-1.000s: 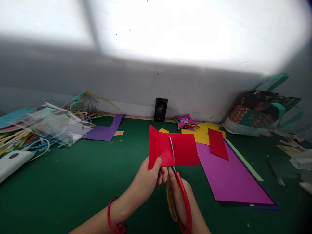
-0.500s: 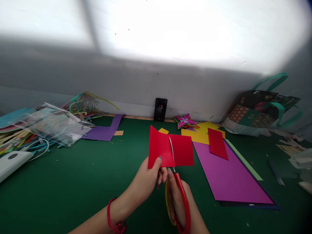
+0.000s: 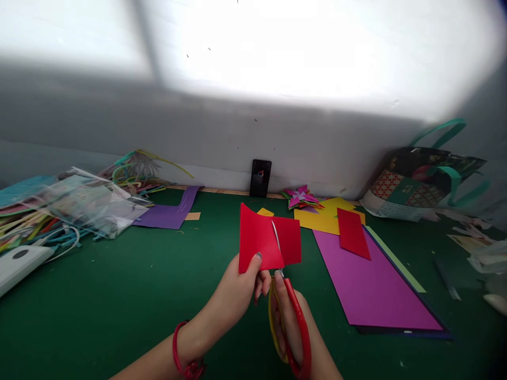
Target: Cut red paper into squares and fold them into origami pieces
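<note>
My left hand (image 3: 245,279) pinches a red sheet of paper (image 3: 257,240) at its lower edge, thumb in front and the other fingers partly behind. My right hand (image 3: 287,311) is closed around scissors (image 3: 301,327) with a red handle and a yellow one. One silver blade lies in front of the red paper, running up from the lower edge; the other blade is hidden behind it. To the right of the blade, the paper's right part is tilted back slightly.
A phone (image 3: 260,178) leans on the wall behind my hands. Purple sheets (image 3: 384,285), yellow paper (image 3: 317,220) and a red piece (image 3: 353,234) lie right. Folded paper stars (image 3: 300,196) sit behind. Left are a plastic bag (image 3: 95,198) and a white device (image 3: 24,266); a patterned bag (image 3: 407,187) stands far right.
The paper's right part has swung back and its right edge now sits further left. Both hands and the scissors have shifted only slightly.
</note>
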`<move>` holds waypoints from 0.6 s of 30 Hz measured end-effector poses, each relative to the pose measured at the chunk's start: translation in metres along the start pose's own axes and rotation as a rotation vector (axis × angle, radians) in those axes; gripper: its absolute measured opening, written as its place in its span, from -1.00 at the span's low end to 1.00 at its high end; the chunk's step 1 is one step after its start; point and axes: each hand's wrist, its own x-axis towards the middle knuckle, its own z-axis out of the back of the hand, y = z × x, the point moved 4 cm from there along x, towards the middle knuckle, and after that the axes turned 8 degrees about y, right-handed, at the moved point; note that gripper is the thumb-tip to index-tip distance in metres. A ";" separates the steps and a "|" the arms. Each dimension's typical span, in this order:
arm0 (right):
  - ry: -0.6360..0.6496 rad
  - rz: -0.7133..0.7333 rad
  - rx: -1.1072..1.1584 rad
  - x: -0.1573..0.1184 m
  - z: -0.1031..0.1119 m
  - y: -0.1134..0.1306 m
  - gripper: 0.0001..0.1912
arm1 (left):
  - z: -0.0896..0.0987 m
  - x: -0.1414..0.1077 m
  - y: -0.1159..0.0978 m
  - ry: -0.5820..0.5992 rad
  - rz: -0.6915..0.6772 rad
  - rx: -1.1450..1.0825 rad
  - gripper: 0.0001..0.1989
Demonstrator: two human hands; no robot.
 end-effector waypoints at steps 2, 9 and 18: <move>-0.016 0.012 0.009 0.000 0.000 0.001 -0.42 | 0.000 0.000 0.000 0.005 -0.009 0.003 -0.53; -0.021 0.067 0.037 0.000 0.000 0.007 -0.44 | -0.003 -0.003 0.000 0.031 0.010 -0.015 -0.54; 0.024 0.123 0.039 0.003 0.001 0.006 -0.43 | -0.003 -0.003 0.002 0.034 0.006 -0.010 -0.55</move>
